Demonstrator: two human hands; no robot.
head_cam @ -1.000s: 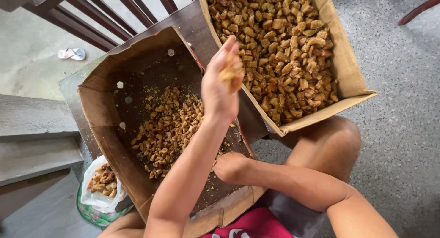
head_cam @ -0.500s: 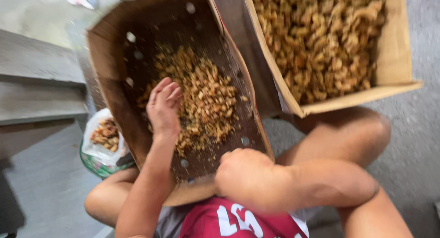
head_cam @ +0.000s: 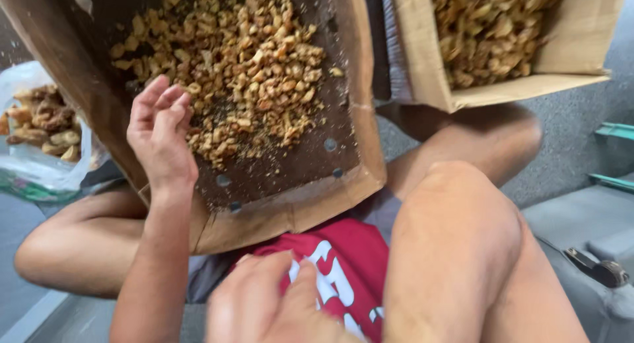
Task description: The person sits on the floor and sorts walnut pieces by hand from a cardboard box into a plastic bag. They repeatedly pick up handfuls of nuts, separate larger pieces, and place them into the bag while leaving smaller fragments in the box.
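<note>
Brown cardboard box (head_cam: 370, 151) w/ tan-golden nut pieces (head_cam: 244, 72), red shirt (head_cam: 343, 264) w/ white print, grey floor (head_cam: 568, 158)

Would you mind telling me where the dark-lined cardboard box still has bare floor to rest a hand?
Bare dark floor runs along the near wall of the dark-lined cardboard box, below the heap of small tan pieces, right of the left hand. The middle is crowded; the second cardboard box is full.
</note>
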